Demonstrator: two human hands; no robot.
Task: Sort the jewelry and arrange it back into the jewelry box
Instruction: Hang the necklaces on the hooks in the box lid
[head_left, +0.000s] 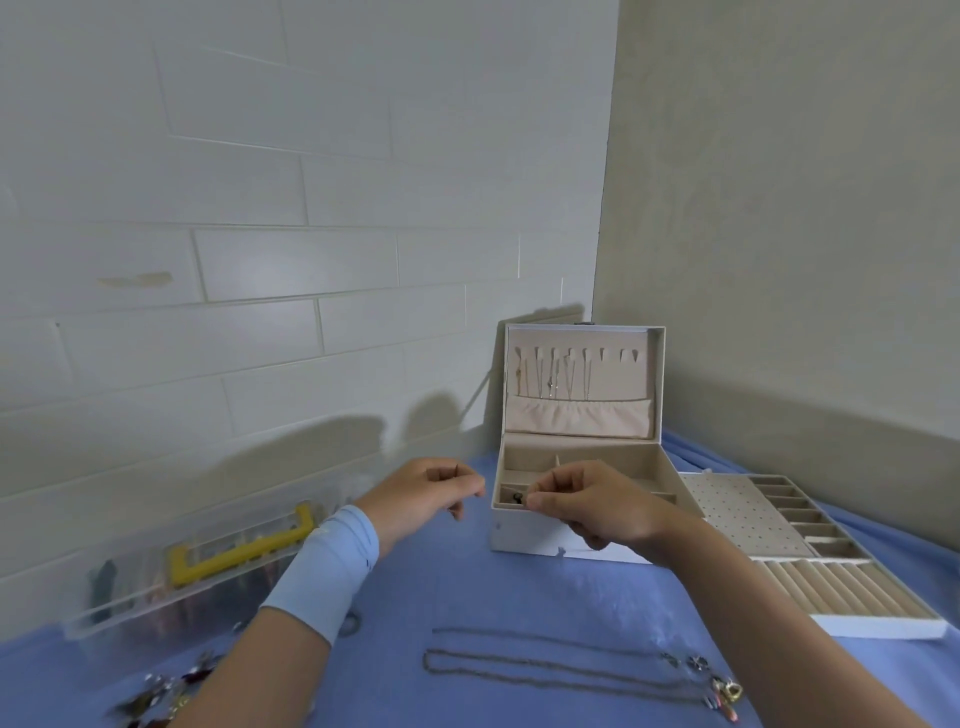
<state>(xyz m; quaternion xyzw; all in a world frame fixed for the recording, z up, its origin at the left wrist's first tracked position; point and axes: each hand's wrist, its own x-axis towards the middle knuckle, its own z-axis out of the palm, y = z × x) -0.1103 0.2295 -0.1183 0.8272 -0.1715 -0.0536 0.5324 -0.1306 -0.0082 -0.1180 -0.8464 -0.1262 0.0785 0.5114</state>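
Chains already hang in the box lid, but two necklaces and a heap wait on the counter. Left hand and right hand curl pinch-like at the box front; whether either holds anything I cannot tell

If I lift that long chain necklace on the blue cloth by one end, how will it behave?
Probably floppy: the chain necklace lies in thin slack strands. The charms at its right end would likely swing. It may tangle with the second chain beside it.
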